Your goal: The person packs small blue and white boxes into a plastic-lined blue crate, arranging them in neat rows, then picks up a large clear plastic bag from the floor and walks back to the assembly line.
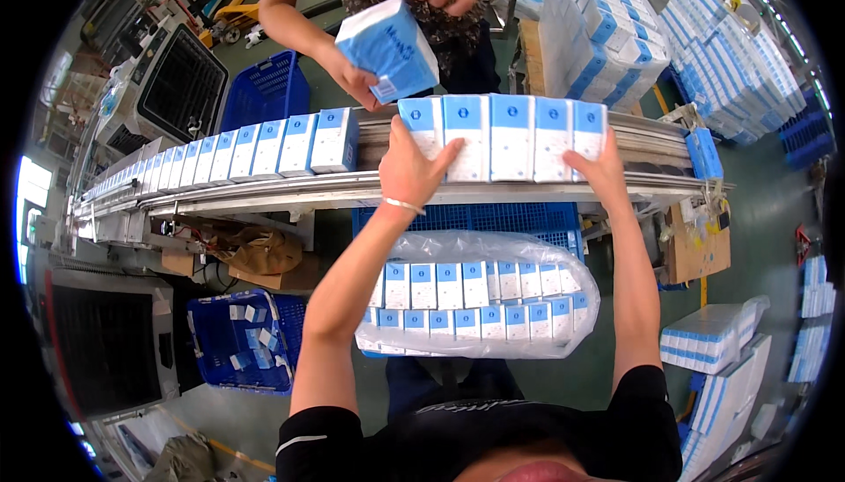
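Five or so blue-and-white tissue packs [511, 140] stand side by side in a row on the conveyor [647, 140] before me. My left hand [410, 168] grips the row's left end, its thumb against the near faces. At the other end my right hand [604, 170] presses in, thumb also on the near side, so the row is squeezed between both hands. Below them, a clear plastic bag [583, 316] lies open-topped, holding two rows of similar packs [449, 286]. My fingers on the far side are partly hidden.
Across the conveyor a co-worker's hand [350, 77] holds a tissue pack [387, 49]. A line of packs [255, 149] stretches left along the belt. Blue crates [268, 86] stand beyond it; another blue crate [286, 341] with loose packs is lower left. Wrapped stacks [598, 33] rise at right.
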The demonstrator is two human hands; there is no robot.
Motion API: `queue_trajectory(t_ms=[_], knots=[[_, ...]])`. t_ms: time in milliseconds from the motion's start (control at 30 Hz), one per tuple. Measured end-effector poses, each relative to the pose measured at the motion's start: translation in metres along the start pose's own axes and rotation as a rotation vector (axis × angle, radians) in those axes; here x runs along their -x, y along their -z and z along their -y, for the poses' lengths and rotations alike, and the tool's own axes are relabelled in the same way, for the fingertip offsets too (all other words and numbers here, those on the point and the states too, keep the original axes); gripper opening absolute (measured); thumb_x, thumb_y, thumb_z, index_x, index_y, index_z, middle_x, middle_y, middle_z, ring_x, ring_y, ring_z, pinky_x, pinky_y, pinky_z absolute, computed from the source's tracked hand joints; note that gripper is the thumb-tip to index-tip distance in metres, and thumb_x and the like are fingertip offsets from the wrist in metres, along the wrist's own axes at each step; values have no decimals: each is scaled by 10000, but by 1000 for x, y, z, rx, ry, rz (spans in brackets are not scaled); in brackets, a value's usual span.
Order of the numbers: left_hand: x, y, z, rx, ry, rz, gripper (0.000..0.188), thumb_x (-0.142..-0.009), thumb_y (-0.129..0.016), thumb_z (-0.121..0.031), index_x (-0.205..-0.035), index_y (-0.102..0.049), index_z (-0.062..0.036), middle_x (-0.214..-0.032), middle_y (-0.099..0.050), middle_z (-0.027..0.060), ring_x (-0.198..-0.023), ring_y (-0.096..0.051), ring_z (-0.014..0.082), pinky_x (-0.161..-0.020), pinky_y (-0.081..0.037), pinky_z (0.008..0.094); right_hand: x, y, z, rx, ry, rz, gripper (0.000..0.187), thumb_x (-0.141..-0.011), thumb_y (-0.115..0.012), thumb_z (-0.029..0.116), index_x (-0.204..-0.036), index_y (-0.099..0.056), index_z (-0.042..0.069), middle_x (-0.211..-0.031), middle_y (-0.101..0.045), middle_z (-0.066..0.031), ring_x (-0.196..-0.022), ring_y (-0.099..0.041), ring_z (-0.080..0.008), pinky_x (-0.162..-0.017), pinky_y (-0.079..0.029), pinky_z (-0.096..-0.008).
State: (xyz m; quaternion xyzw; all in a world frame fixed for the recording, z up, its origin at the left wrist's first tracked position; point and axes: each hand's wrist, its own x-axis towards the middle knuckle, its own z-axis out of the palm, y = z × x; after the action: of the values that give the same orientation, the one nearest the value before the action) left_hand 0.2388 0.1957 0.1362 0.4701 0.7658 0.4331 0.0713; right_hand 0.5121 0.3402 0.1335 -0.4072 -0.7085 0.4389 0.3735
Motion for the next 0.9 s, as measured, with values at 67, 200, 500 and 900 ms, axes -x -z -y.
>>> queue_trajectory(t_ms=[67, 200, 500, 900], knots=[[22, 6, -21, -10, -66, -63, 868, -699, -750, -473, -1225, -349, 89, -1039, -570, 269, -882, -614, 410, -741, -502, 425, 36, 12, 3, -48, 25, -75, 682, -680, -812, 149, -1201, -399, -3, -1081, -591, -132, -982, -586, -200, -867, -474, -322], [89, 21, -31, -53, -115, -94, 994, -615, -824, -433, -1279, -322, 109, -1053, -573, 253, -897, -615, 390, -742, -508, 411, 106, 23, -2, -108, -2, -137, 804, -625, -865, 228, -1229, -382, 7, -1087, -574, -102, -990, -567, -185, -861, -476, -322], [219, 21, -11, -209, -139, -79, 1184, -513, -862, -510, -1278, -275, 177, -1023, -588, 257, -863, -625, 391, -717, -515, 401, 226, 6, -64, -333, -235, -105, 1066, -557, -900, 285, -1356, -251, 5, -1194, -503, -101, -1092, -512, -195, -920, -437, -320], [255, -149, 8, -252, 277, 367, 983, -723, -739, -456, -1251, -262, 223, -1063, -528, 377, -935, -587, 459, -730, -513, 431, 202, 74, -233, -30, -517, 210, 773, -653, -834, 220, -1254, -407, -12, -1151, -584, -127, -1065, -554, -209, -923, -441, -325]])
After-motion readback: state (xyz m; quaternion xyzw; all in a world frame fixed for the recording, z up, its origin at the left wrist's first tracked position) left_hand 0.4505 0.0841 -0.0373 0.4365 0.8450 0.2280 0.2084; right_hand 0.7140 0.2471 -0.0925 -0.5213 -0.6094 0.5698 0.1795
